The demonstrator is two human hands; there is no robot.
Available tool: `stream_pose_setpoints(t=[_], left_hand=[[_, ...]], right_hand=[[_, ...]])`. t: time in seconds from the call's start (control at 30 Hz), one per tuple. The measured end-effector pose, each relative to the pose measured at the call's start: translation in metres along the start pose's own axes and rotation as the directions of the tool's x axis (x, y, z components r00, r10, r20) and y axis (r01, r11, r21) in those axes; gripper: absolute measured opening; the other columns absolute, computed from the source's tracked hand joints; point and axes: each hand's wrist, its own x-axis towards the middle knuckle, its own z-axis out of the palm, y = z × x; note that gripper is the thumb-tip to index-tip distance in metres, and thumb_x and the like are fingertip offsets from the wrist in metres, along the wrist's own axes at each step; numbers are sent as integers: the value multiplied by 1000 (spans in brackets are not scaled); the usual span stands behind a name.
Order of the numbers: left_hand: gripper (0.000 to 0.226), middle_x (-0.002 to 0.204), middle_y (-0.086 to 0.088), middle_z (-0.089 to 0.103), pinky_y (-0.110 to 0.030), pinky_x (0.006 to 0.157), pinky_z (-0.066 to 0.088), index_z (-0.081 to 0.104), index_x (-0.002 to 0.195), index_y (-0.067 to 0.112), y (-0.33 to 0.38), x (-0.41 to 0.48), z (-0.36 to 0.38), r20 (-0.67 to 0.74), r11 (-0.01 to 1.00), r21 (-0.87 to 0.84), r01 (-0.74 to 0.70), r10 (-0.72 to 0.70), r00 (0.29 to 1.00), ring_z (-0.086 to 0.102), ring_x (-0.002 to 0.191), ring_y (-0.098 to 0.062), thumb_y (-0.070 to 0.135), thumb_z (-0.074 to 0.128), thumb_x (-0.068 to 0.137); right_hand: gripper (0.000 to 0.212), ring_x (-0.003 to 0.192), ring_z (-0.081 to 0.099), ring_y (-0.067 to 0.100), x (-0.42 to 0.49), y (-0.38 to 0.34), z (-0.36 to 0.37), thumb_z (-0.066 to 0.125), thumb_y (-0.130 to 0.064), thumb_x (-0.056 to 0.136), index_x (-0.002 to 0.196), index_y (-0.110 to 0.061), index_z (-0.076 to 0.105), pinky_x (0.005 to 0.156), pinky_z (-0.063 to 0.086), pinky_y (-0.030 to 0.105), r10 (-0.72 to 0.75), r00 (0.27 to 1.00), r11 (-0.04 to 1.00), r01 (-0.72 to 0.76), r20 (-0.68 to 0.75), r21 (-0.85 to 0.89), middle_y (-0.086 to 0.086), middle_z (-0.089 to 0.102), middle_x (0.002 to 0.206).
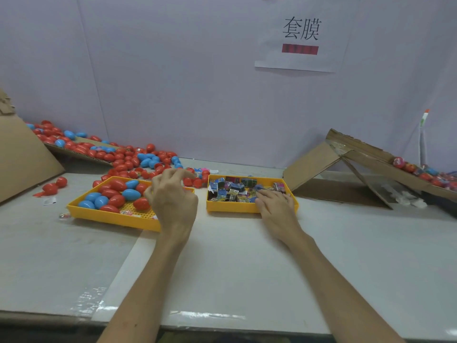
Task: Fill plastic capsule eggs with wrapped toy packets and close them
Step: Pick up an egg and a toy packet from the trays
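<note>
Yellow egg tray [111,217] beneath left hand [173,201], grip loosely curled, right hand [275,206] grip spread flat on toy packets [230,191]

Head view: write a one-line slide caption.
Right hand touches packets in one yellow tray; left hand hovers over the egg tray.
</note>
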Motion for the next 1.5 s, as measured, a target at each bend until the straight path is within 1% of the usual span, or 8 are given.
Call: stream_pose_setpoints(t=[0.27, 0.43, 0.63, 0.97, 1.17, 1.3, 1.4, 1.5], left_hand=[[39, 138, -5, 55, -53, 110, 27, 66, 119, 28, -31, 16, -9, 233, 933, 293, 208, -281, 931, 41, 134, -31, 20, 79, 83], [16, 122, -5, 64, -46, 99, 39, 72, 109, 31, -36, 16, -2, 369, 914, 370, 169, -311, 876, 48, 123, -27, 27, 71, 94], [19, 115, -4, 67, -46, 88, 54, 73, 103, 27, -43, 18, 1, 311, 941, 281, 187, -274, 910, 54, 114, -27, 24, 81, 86], [27, 113, -7, 64, -46, 77, 57, 72, 104, 22, -37, 16, -2, 236, 968, 150, 203, -235, 943, 57, 108, -29, 9, 81, 82], [33, 109, -5, 67, -26, 81, 53, 71, 103, 13, -19, 14, 2, 132, 970, -241, 30, 3, 991, 62, 98, -14, -12, 53, 91], [34, 100, 0, 68, -18, 63, 56, 69, 96, 19, -3, 8, 2, 471, 681, -620, 389, -73, 879, 65, 90, -5, -8, 48, 99], [22, 108, -7, 69, -27, 71, 59, 68, 109, 14, 1, 4, 1, 726, 314, -646, 696, -28, 687, 68, 101, -19, -1, 57, 98], [28, 113, -9, 65, -31, 79, 61, 66, 113, 11, 3, 2, 2, 762, 178, -640, 747, 30, 646, 70, 101, -22, -8, 60, 93]], right_hand=[[35, 133, 46, 18, -3, -17, -8, 51, -10, 102, 134, -15, 65, 111, 31, 35, 56, 986, 916, 12, -156, 402, -4, 58, 139], [35, 114, 67, 13, -4, -26, -20, 48, 4, 99, 116, -13, 73, 84, 51, 19, 232, 973, 438, -121, 18, 891, 1, 73, 118], [29, 108, 71, 17, -2, -24, -28, 49, -3, 99, 114, -12, 72, 81, 52, 26, 166, 950, -52, -259, 264, 965, 1, 76, 111], [27, 75, 70, 9, -3, -24, -28, 64, -3, 92, 112, -19, 73, 65, 54, 20, 171, 937, -133, -284, 304, 950, -2, 70, 84], [21, 66, 66, 8, -3, -26, -28, 67, -4, 89, 100, -21, 76, 58, 49, 20, 188, 930, -106, -301, 316, 948, -3, 69, 79], [20, 70, 66, 7, -4, -27, -28, 71, -7, 87, 92, -24, 80, 58, 48, 20, 186, 933, -55, -302, 307, 952, -4, 70, 81], [21, 78, 69, 6, -5, -27, -28, 71, -9, 87, 90, -27, 81, 60, 51, 18, 175, 938, 12, -306, 299, 952, -6, 73, 86], [22, 77, 71, 9, -5, -29, -27, 70, -6, 88, 90, -26, 80, 63, 51, 19, 135, 947, 61, -300, 290, 952, -5, 74, 86]])
